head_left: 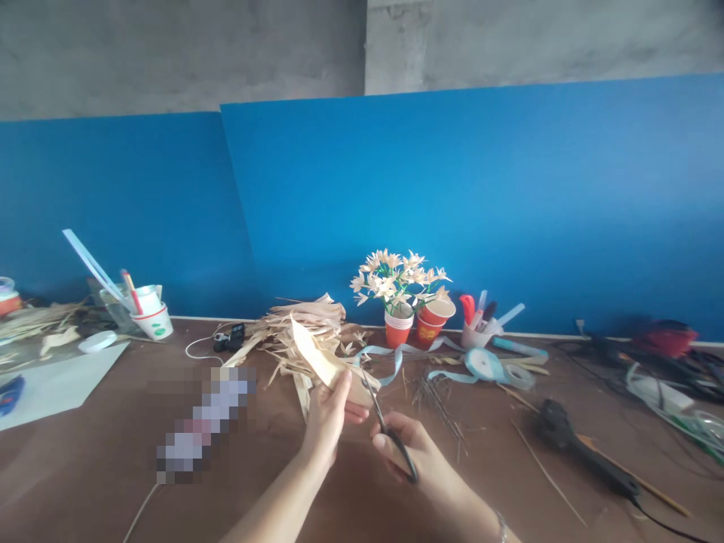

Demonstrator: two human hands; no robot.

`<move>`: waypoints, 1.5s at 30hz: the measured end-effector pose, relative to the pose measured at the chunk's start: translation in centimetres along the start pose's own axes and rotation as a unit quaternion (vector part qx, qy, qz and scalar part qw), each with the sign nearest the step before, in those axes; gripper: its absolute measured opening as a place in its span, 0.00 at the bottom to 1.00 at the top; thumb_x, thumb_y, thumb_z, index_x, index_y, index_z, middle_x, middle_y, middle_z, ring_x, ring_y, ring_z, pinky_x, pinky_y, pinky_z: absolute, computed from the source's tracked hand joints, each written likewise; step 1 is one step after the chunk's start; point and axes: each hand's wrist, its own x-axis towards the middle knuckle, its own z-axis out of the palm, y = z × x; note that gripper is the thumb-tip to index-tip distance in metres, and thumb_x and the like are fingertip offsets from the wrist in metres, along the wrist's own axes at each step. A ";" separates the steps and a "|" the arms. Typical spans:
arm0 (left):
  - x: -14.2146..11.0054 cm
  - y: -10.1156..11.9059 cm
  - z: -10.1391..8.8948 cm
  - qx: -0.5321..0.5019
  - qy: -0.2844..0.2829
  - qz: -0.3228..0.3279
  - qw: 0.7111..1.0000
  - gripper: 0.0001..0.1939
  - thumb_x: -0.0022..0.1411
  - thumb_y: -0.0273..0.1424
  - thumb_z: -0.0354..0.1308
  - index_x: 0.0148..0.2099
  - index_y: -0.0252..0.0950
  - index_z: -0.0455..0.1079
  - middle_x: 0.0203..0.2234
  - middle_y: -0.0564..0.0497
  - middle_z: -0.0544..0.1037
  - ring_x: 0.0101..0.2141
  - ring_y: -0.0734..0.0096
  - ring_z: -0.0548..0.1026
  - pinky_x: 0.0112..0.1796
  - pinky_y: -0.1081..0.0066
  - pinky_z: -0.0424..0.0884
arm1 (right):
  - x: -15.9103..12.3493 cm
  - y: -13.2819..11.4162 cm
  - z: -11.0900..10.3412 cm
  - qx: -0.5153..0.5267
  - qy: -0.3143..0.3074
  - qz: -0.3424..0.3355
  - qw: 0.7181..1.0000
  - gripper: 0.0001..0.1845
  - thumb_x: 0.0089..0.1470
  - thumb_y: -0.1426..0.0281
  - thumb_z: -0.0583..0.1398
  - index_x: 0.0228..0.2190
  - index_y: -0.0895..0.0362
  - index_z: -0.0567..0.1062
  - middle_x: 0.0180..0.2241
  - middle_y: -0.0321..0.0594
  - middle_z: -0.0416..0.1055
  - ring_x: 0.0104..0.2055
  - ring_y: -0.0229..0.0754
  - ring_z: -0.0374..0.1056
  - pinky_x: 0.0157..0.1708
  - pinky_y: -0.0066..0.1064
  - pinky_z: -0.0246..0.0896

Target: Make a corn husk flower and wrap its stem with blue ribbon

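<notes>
My left hand (331, 415) pinches a broad, pale dried husk (317, 354), whose long end points up and to the left. In my right hand (407, 449) is a pair of scissors (390, 434) with dark handles. Their blades meet the husk's right-hand part, just beyond my left fingertips. Behind the husk lies a heap of dried husks (322, 313). Farther back, pale handmade flowers (396, 279) on green stems stand in stacked paper cups (399, 332).
Right of the flowers are an orange paper cup (428, 332), a roll of light blue ribbon (485, 366) and thin wires (438, 400). A black glue gun (588, 452) with a cord lies at right. A pixelated object (207, 426) is at left, near a white sheet (73, 388).
</notes>
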 end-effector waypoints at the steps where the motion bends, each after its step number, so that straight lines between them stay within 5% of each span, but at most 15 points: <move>1: 0.0 0.0 0.0 -0.001 -0.003 0.000 1.000 0.21 0.52 0.48 0.59 0.28 0.32 0.70 0.12 0.51 0.73 0.16 0.68 0.74 0.16 0.76 0.67 | 0.0 -0.1 0.0 0.000 0.002 0.003 1.000 0.25 0.46 0.49 0.62 0.29 0.59 0.68 0.14 0.25 0.53 0.16 0.27 0.47 0.15 0.22 0.41; 12: 0.2 0.2 -0.4 0.017 -0.006 0.000 1.000 0.22 0.50 0.49 0.60 0.27 0.33 0.70 0.11 0.51 0.72 0.16 0.66 0.74 0.15 0.76 0.67 | -0.1 -1.2 0.2 -0.027 0.009 0.039 0.999 0.25 0.42 0.49 0.63 0.25 0.59 0.68 0.15 0.26 0.55 0.15 0.27 0.47 0.14 0.22 0.40; 22: 0.6 1.2 -1.0 0.092 -0.055 -0.011 0.994 0.27 0.55 0.54 0.52 0.22 0.33 0.70 0.10 0.47 0.73 0.14 0.65 0.73 0.16 0.73 0.68 | -0.1 -1.0 -0.4 -0.042 -0.010 0.066 0.997 0.21 0.43 0.53 0.65 0.25 0.59 0.70 0.15 0.26 0.55 0.15 0.27 0.47 0.14 0.22 0.39; 45: 1.4 1.6 -2.5 0.125 -0.143 -0.028 0.981 0.27 0.54 0.52 0.55 0.20 0.32 0.67 0.08 0.49 0.71 0.13 0.68 0.73 0.13 0.77 0.65 | -0.5 -1.7 -0.9 -0.116 -0.048 0.094 0.988 0.16 0.47 0.58 0.62 0.27 0.60 0.73 0.16 0.29 0.57 0.17 0.29 0.51 0.16 0.21 0.43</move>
